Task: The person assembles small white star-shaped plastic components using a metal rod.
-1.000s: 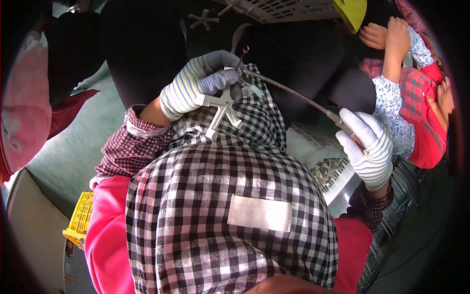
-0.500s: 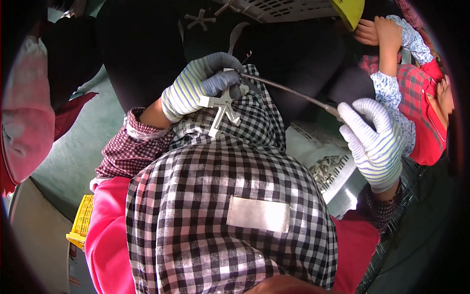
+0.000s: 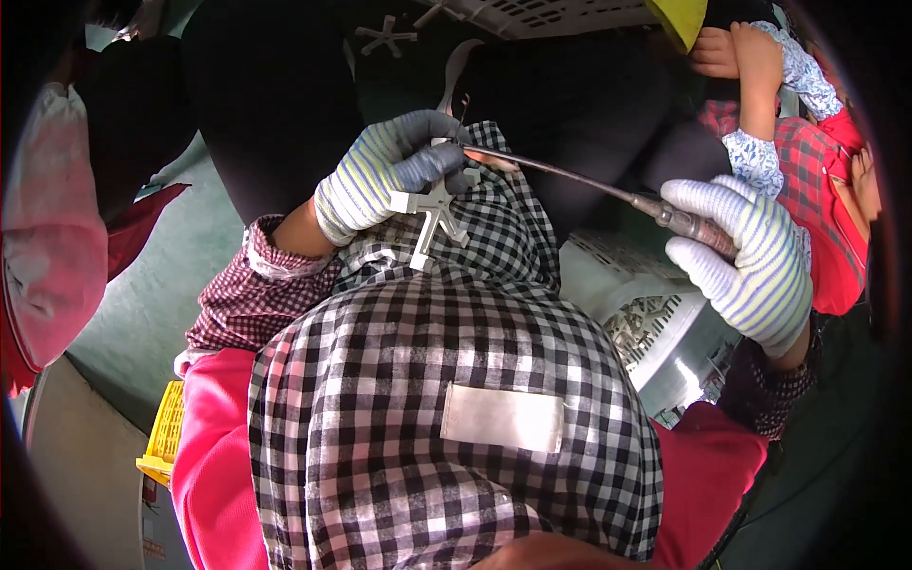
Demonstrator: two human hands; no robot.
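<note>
My left hand (image 3: 385, 171), in a striped glove with greyed fingertips, grips a white star-shaped plastic piece (image 3: 435, 217) with several arms ending in small blocks, above my lap. My right hand (image 3: 746, 261), in a similar glove, holds the worn brownish handle of a long thin metal tool (image 3: 579, 180), its fingers loosely around it. The shaft slants up to the left and its end meets my left fingertips, where the contact is hidden. A thin hooked bit (image 3: 465, 106) sticks up beyond those fingertips; I cannot tell what it belongs to.
A white container (image 3: 655, 323) of small pale parts stands at my right. Another star-shaped piece (image 3: 385, 38) lies ahead by a white slotted crate (image 3: 551, 17). A yellow basket (image 3: 163, 427) is at my left. A co-worker's hands (image 3: 746, 62) rest folded at the far right.
My right hand has moved right and down along the tool and now wraps more of its handle, which shows more. My left hand and the star-shaped piece have barely moved.
</note>
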